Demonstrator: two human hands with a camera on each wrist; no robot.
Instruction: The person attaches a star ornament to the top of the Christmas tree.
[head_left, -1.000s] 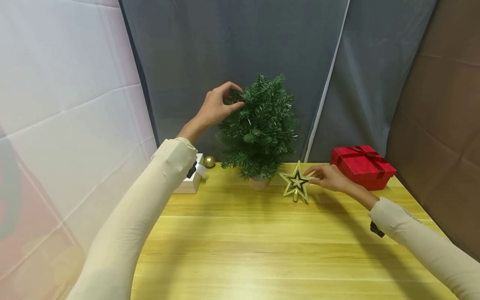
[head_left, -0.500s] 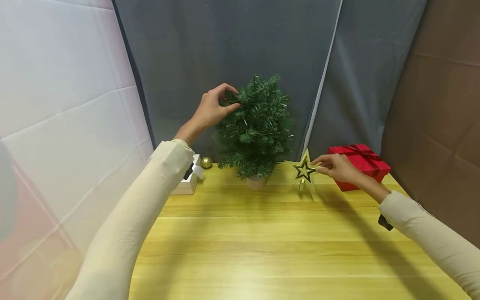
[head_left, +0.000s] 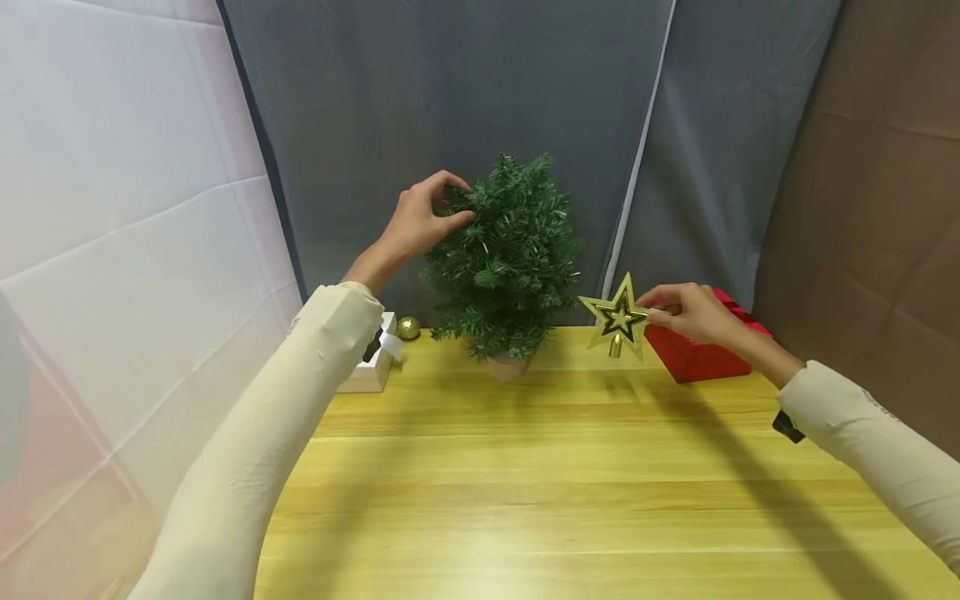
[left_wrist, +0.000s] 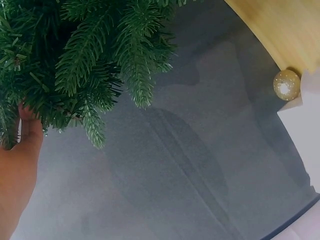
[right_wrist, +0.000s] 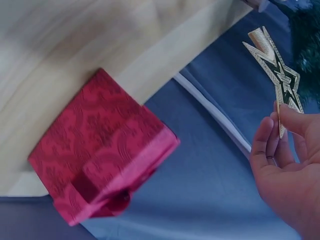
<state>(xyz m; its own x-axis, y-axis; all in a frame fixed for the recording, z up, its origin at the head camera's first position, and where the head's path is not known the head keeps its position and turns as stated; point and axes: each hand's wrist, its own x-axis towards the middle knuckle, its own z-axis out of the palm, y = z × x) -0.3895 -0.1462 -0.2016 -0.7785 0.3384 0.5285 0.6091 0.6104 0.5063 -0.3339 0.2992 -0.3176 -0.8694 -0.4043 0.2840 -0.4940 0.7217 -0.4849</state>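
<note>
A small green artificial Christmas tree (head_left: 517, 258) stands in a pale pot (head_left: 508, 367) near the table's back edge. My left hand (head_left: 422, 218) is at its upper left side, thumb and fingers curled round a branch; in the left wrist view the fingertips disappear among the needles. To the right of the tree, my right hand (head_left: 693, 315) pinches a gold star tree topper (head_left: 621, 318) by one point. The star hangs above the table with its socket downward. In the right wrist view, thumb and fingertips meet on the star's tip.
A red gift box (head_left: 697, 354) with a ribbon stands at the back right, partly behind my right hand. Left of the tree are a white box (head_left: 363, 377) with a white bow and a gold ball ornament (head_left: 408, 328). A grey curtain (head_left: 360, 100) hangs behind the table.
My right hand has raised the gold star off the table and shifted it slightly right. The left hand keeps its place on the tree, while the head view has drifted a little.
</note>
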